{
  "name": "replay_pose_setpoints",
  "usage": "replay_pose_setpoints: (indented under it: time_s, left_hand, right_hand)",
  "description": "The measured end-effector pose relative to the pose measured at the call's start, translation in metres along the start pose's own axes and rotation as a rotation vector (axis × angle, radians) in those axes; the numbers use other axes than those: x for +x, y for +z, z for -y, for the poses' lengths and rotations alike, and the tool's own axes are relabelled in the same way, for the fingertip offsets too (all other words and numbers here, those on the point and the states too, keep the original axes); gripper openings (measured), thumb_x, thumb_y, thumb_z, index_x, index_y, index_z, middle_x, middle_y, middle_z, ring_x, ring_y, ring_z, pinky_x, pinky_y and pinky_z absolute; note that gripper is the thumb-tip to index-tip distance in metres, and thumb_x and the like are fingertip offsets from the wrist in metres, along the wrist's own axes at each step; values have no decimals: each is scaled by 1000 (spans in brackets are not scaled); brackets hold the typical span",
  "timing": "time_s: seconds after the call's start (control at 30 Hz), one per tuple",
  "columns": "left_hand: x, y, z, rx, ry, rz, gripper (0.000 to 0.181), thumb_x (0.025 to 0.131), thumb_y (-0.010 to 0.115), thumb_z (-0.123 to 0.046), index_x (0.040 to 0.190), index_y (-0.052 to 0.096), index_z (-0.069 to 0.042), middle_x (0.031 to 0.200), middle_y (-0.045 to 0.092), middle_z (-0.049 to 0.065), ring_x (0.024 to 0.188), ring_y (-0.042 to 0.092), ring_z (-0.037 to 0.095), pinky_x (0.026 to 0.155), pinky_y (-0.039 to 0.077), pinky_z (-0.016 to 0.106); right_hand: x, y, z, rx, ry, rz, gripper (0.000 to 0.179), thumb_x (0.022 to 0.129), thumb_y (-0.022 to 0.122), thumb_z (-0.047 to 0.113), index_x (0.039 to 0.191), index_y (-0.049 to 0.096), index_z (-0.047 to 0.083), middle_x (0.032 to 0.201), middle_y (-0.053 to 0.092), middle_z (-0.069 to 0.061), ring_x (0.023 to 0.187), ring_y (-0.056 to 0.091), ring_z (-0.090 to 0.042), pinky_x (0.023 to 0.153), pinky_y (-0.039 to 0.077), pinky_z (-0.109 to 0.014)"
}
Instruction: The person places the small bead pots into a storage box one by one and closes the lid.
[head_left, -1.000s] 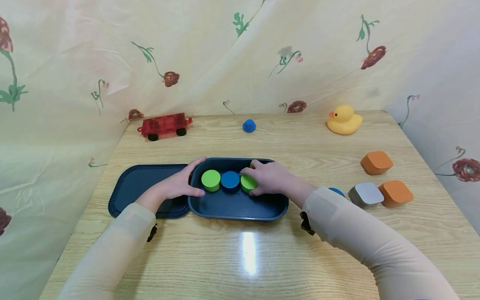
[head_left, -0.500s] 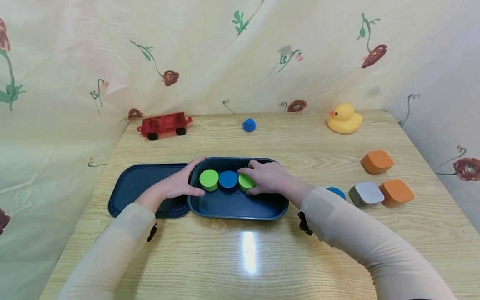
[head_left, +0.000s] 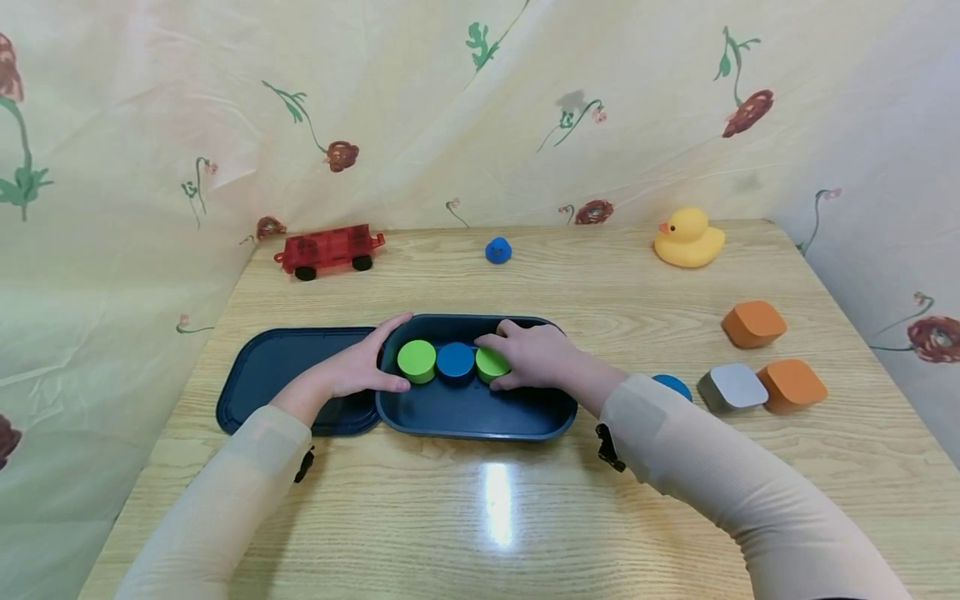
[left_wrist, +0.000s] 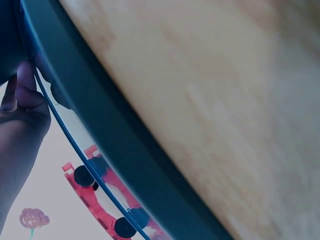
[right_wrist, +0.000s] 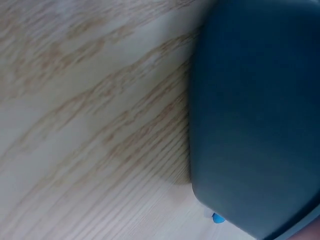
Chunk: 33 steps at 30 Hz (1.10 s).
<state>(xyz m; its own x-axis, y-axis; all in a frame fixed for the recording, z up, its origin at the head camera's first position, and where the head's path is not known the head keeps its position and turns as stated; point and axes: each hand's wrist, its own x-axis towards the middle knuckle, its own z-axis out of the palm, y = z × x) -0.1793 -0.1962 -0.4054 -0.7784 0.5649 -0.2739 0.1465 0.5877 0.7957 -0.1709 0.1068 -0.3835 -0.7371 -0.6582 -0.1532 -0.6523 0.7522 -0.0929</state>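
Note:
A dark blue rounded container lies in front of me, its outer wall close up in the right wrist view. At its left end, my left hand grips the rim, thumb at the front and fingers at the back. Inside stand a green cylinder block and a blue cylinder block, side by side. My right hand pinches another green cylinder block to the right of the blue one. That block's right side is hidden by the hand.
The matching dark tray or lid lies left of the container. Right are orange blocks, a grey block and a blue round block partly behind the sleeve. A red toy wagon, blue toy and yellow duck stand behind.
The row of three cylinder blocks has shifted slightly left inside the container, with my right hand moving along with it. My left hand has stayed at the container's left end.

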Motion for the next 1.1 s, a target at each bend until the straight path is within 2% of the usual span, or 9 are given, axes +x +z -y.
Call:
replay_pose_setpoints:
  time_s: [0.13,0.27,0.53,0.8,1.1]
  left_hand:
    - [1,0,-1,7,2,1,98,80,74,-33,150,6,-37,156,4,3,140,9,32,106,15,60]
    - [2,1,1,11,0,0,99,79,75,-33,150,6,-37,156,5,4,140,9,33,105,15,61]
    - [2,2,0,25,-8,-2,98,79,75,-36,149,7,-38,156,6,3,140,11,33,105,16,60]
    - [1,2,-2,33,-14,-4,98,78,75,-36,149,7,-37,156,7,4,139,12,33,105,17,60]
    - [-1,0,-2,53,-22,-9,99,78,76,-36,150,7,-36,156,7,5,139,13,33,105,18,60]
  right_hand:
    - [-3,-3,-2,14,6,-3,76,78,68,56,141,42,21,117,52,-8,76,55,-13,57,46,-30]
    - [-9,-10,-5,45,16,-5,74,78,68,55,140,44,21,123,51,-10,80,58,-15,59,46,-31]
    - [-27,-29,-19,125,-2,-90,69,79,71,49,137,49,16,124,52,-13,80,60,-19,63,49,-33]
    - [-53,-53,-42,270,123,-94,72,80,71,44,139,45,12,129,48,-14,91,60,-25,74,50,-40]
    - [-76,-63,-69,349,199,-110,71,81,71,42,139,45,9,127,49,-17,105,54,-32,84,46,-48]
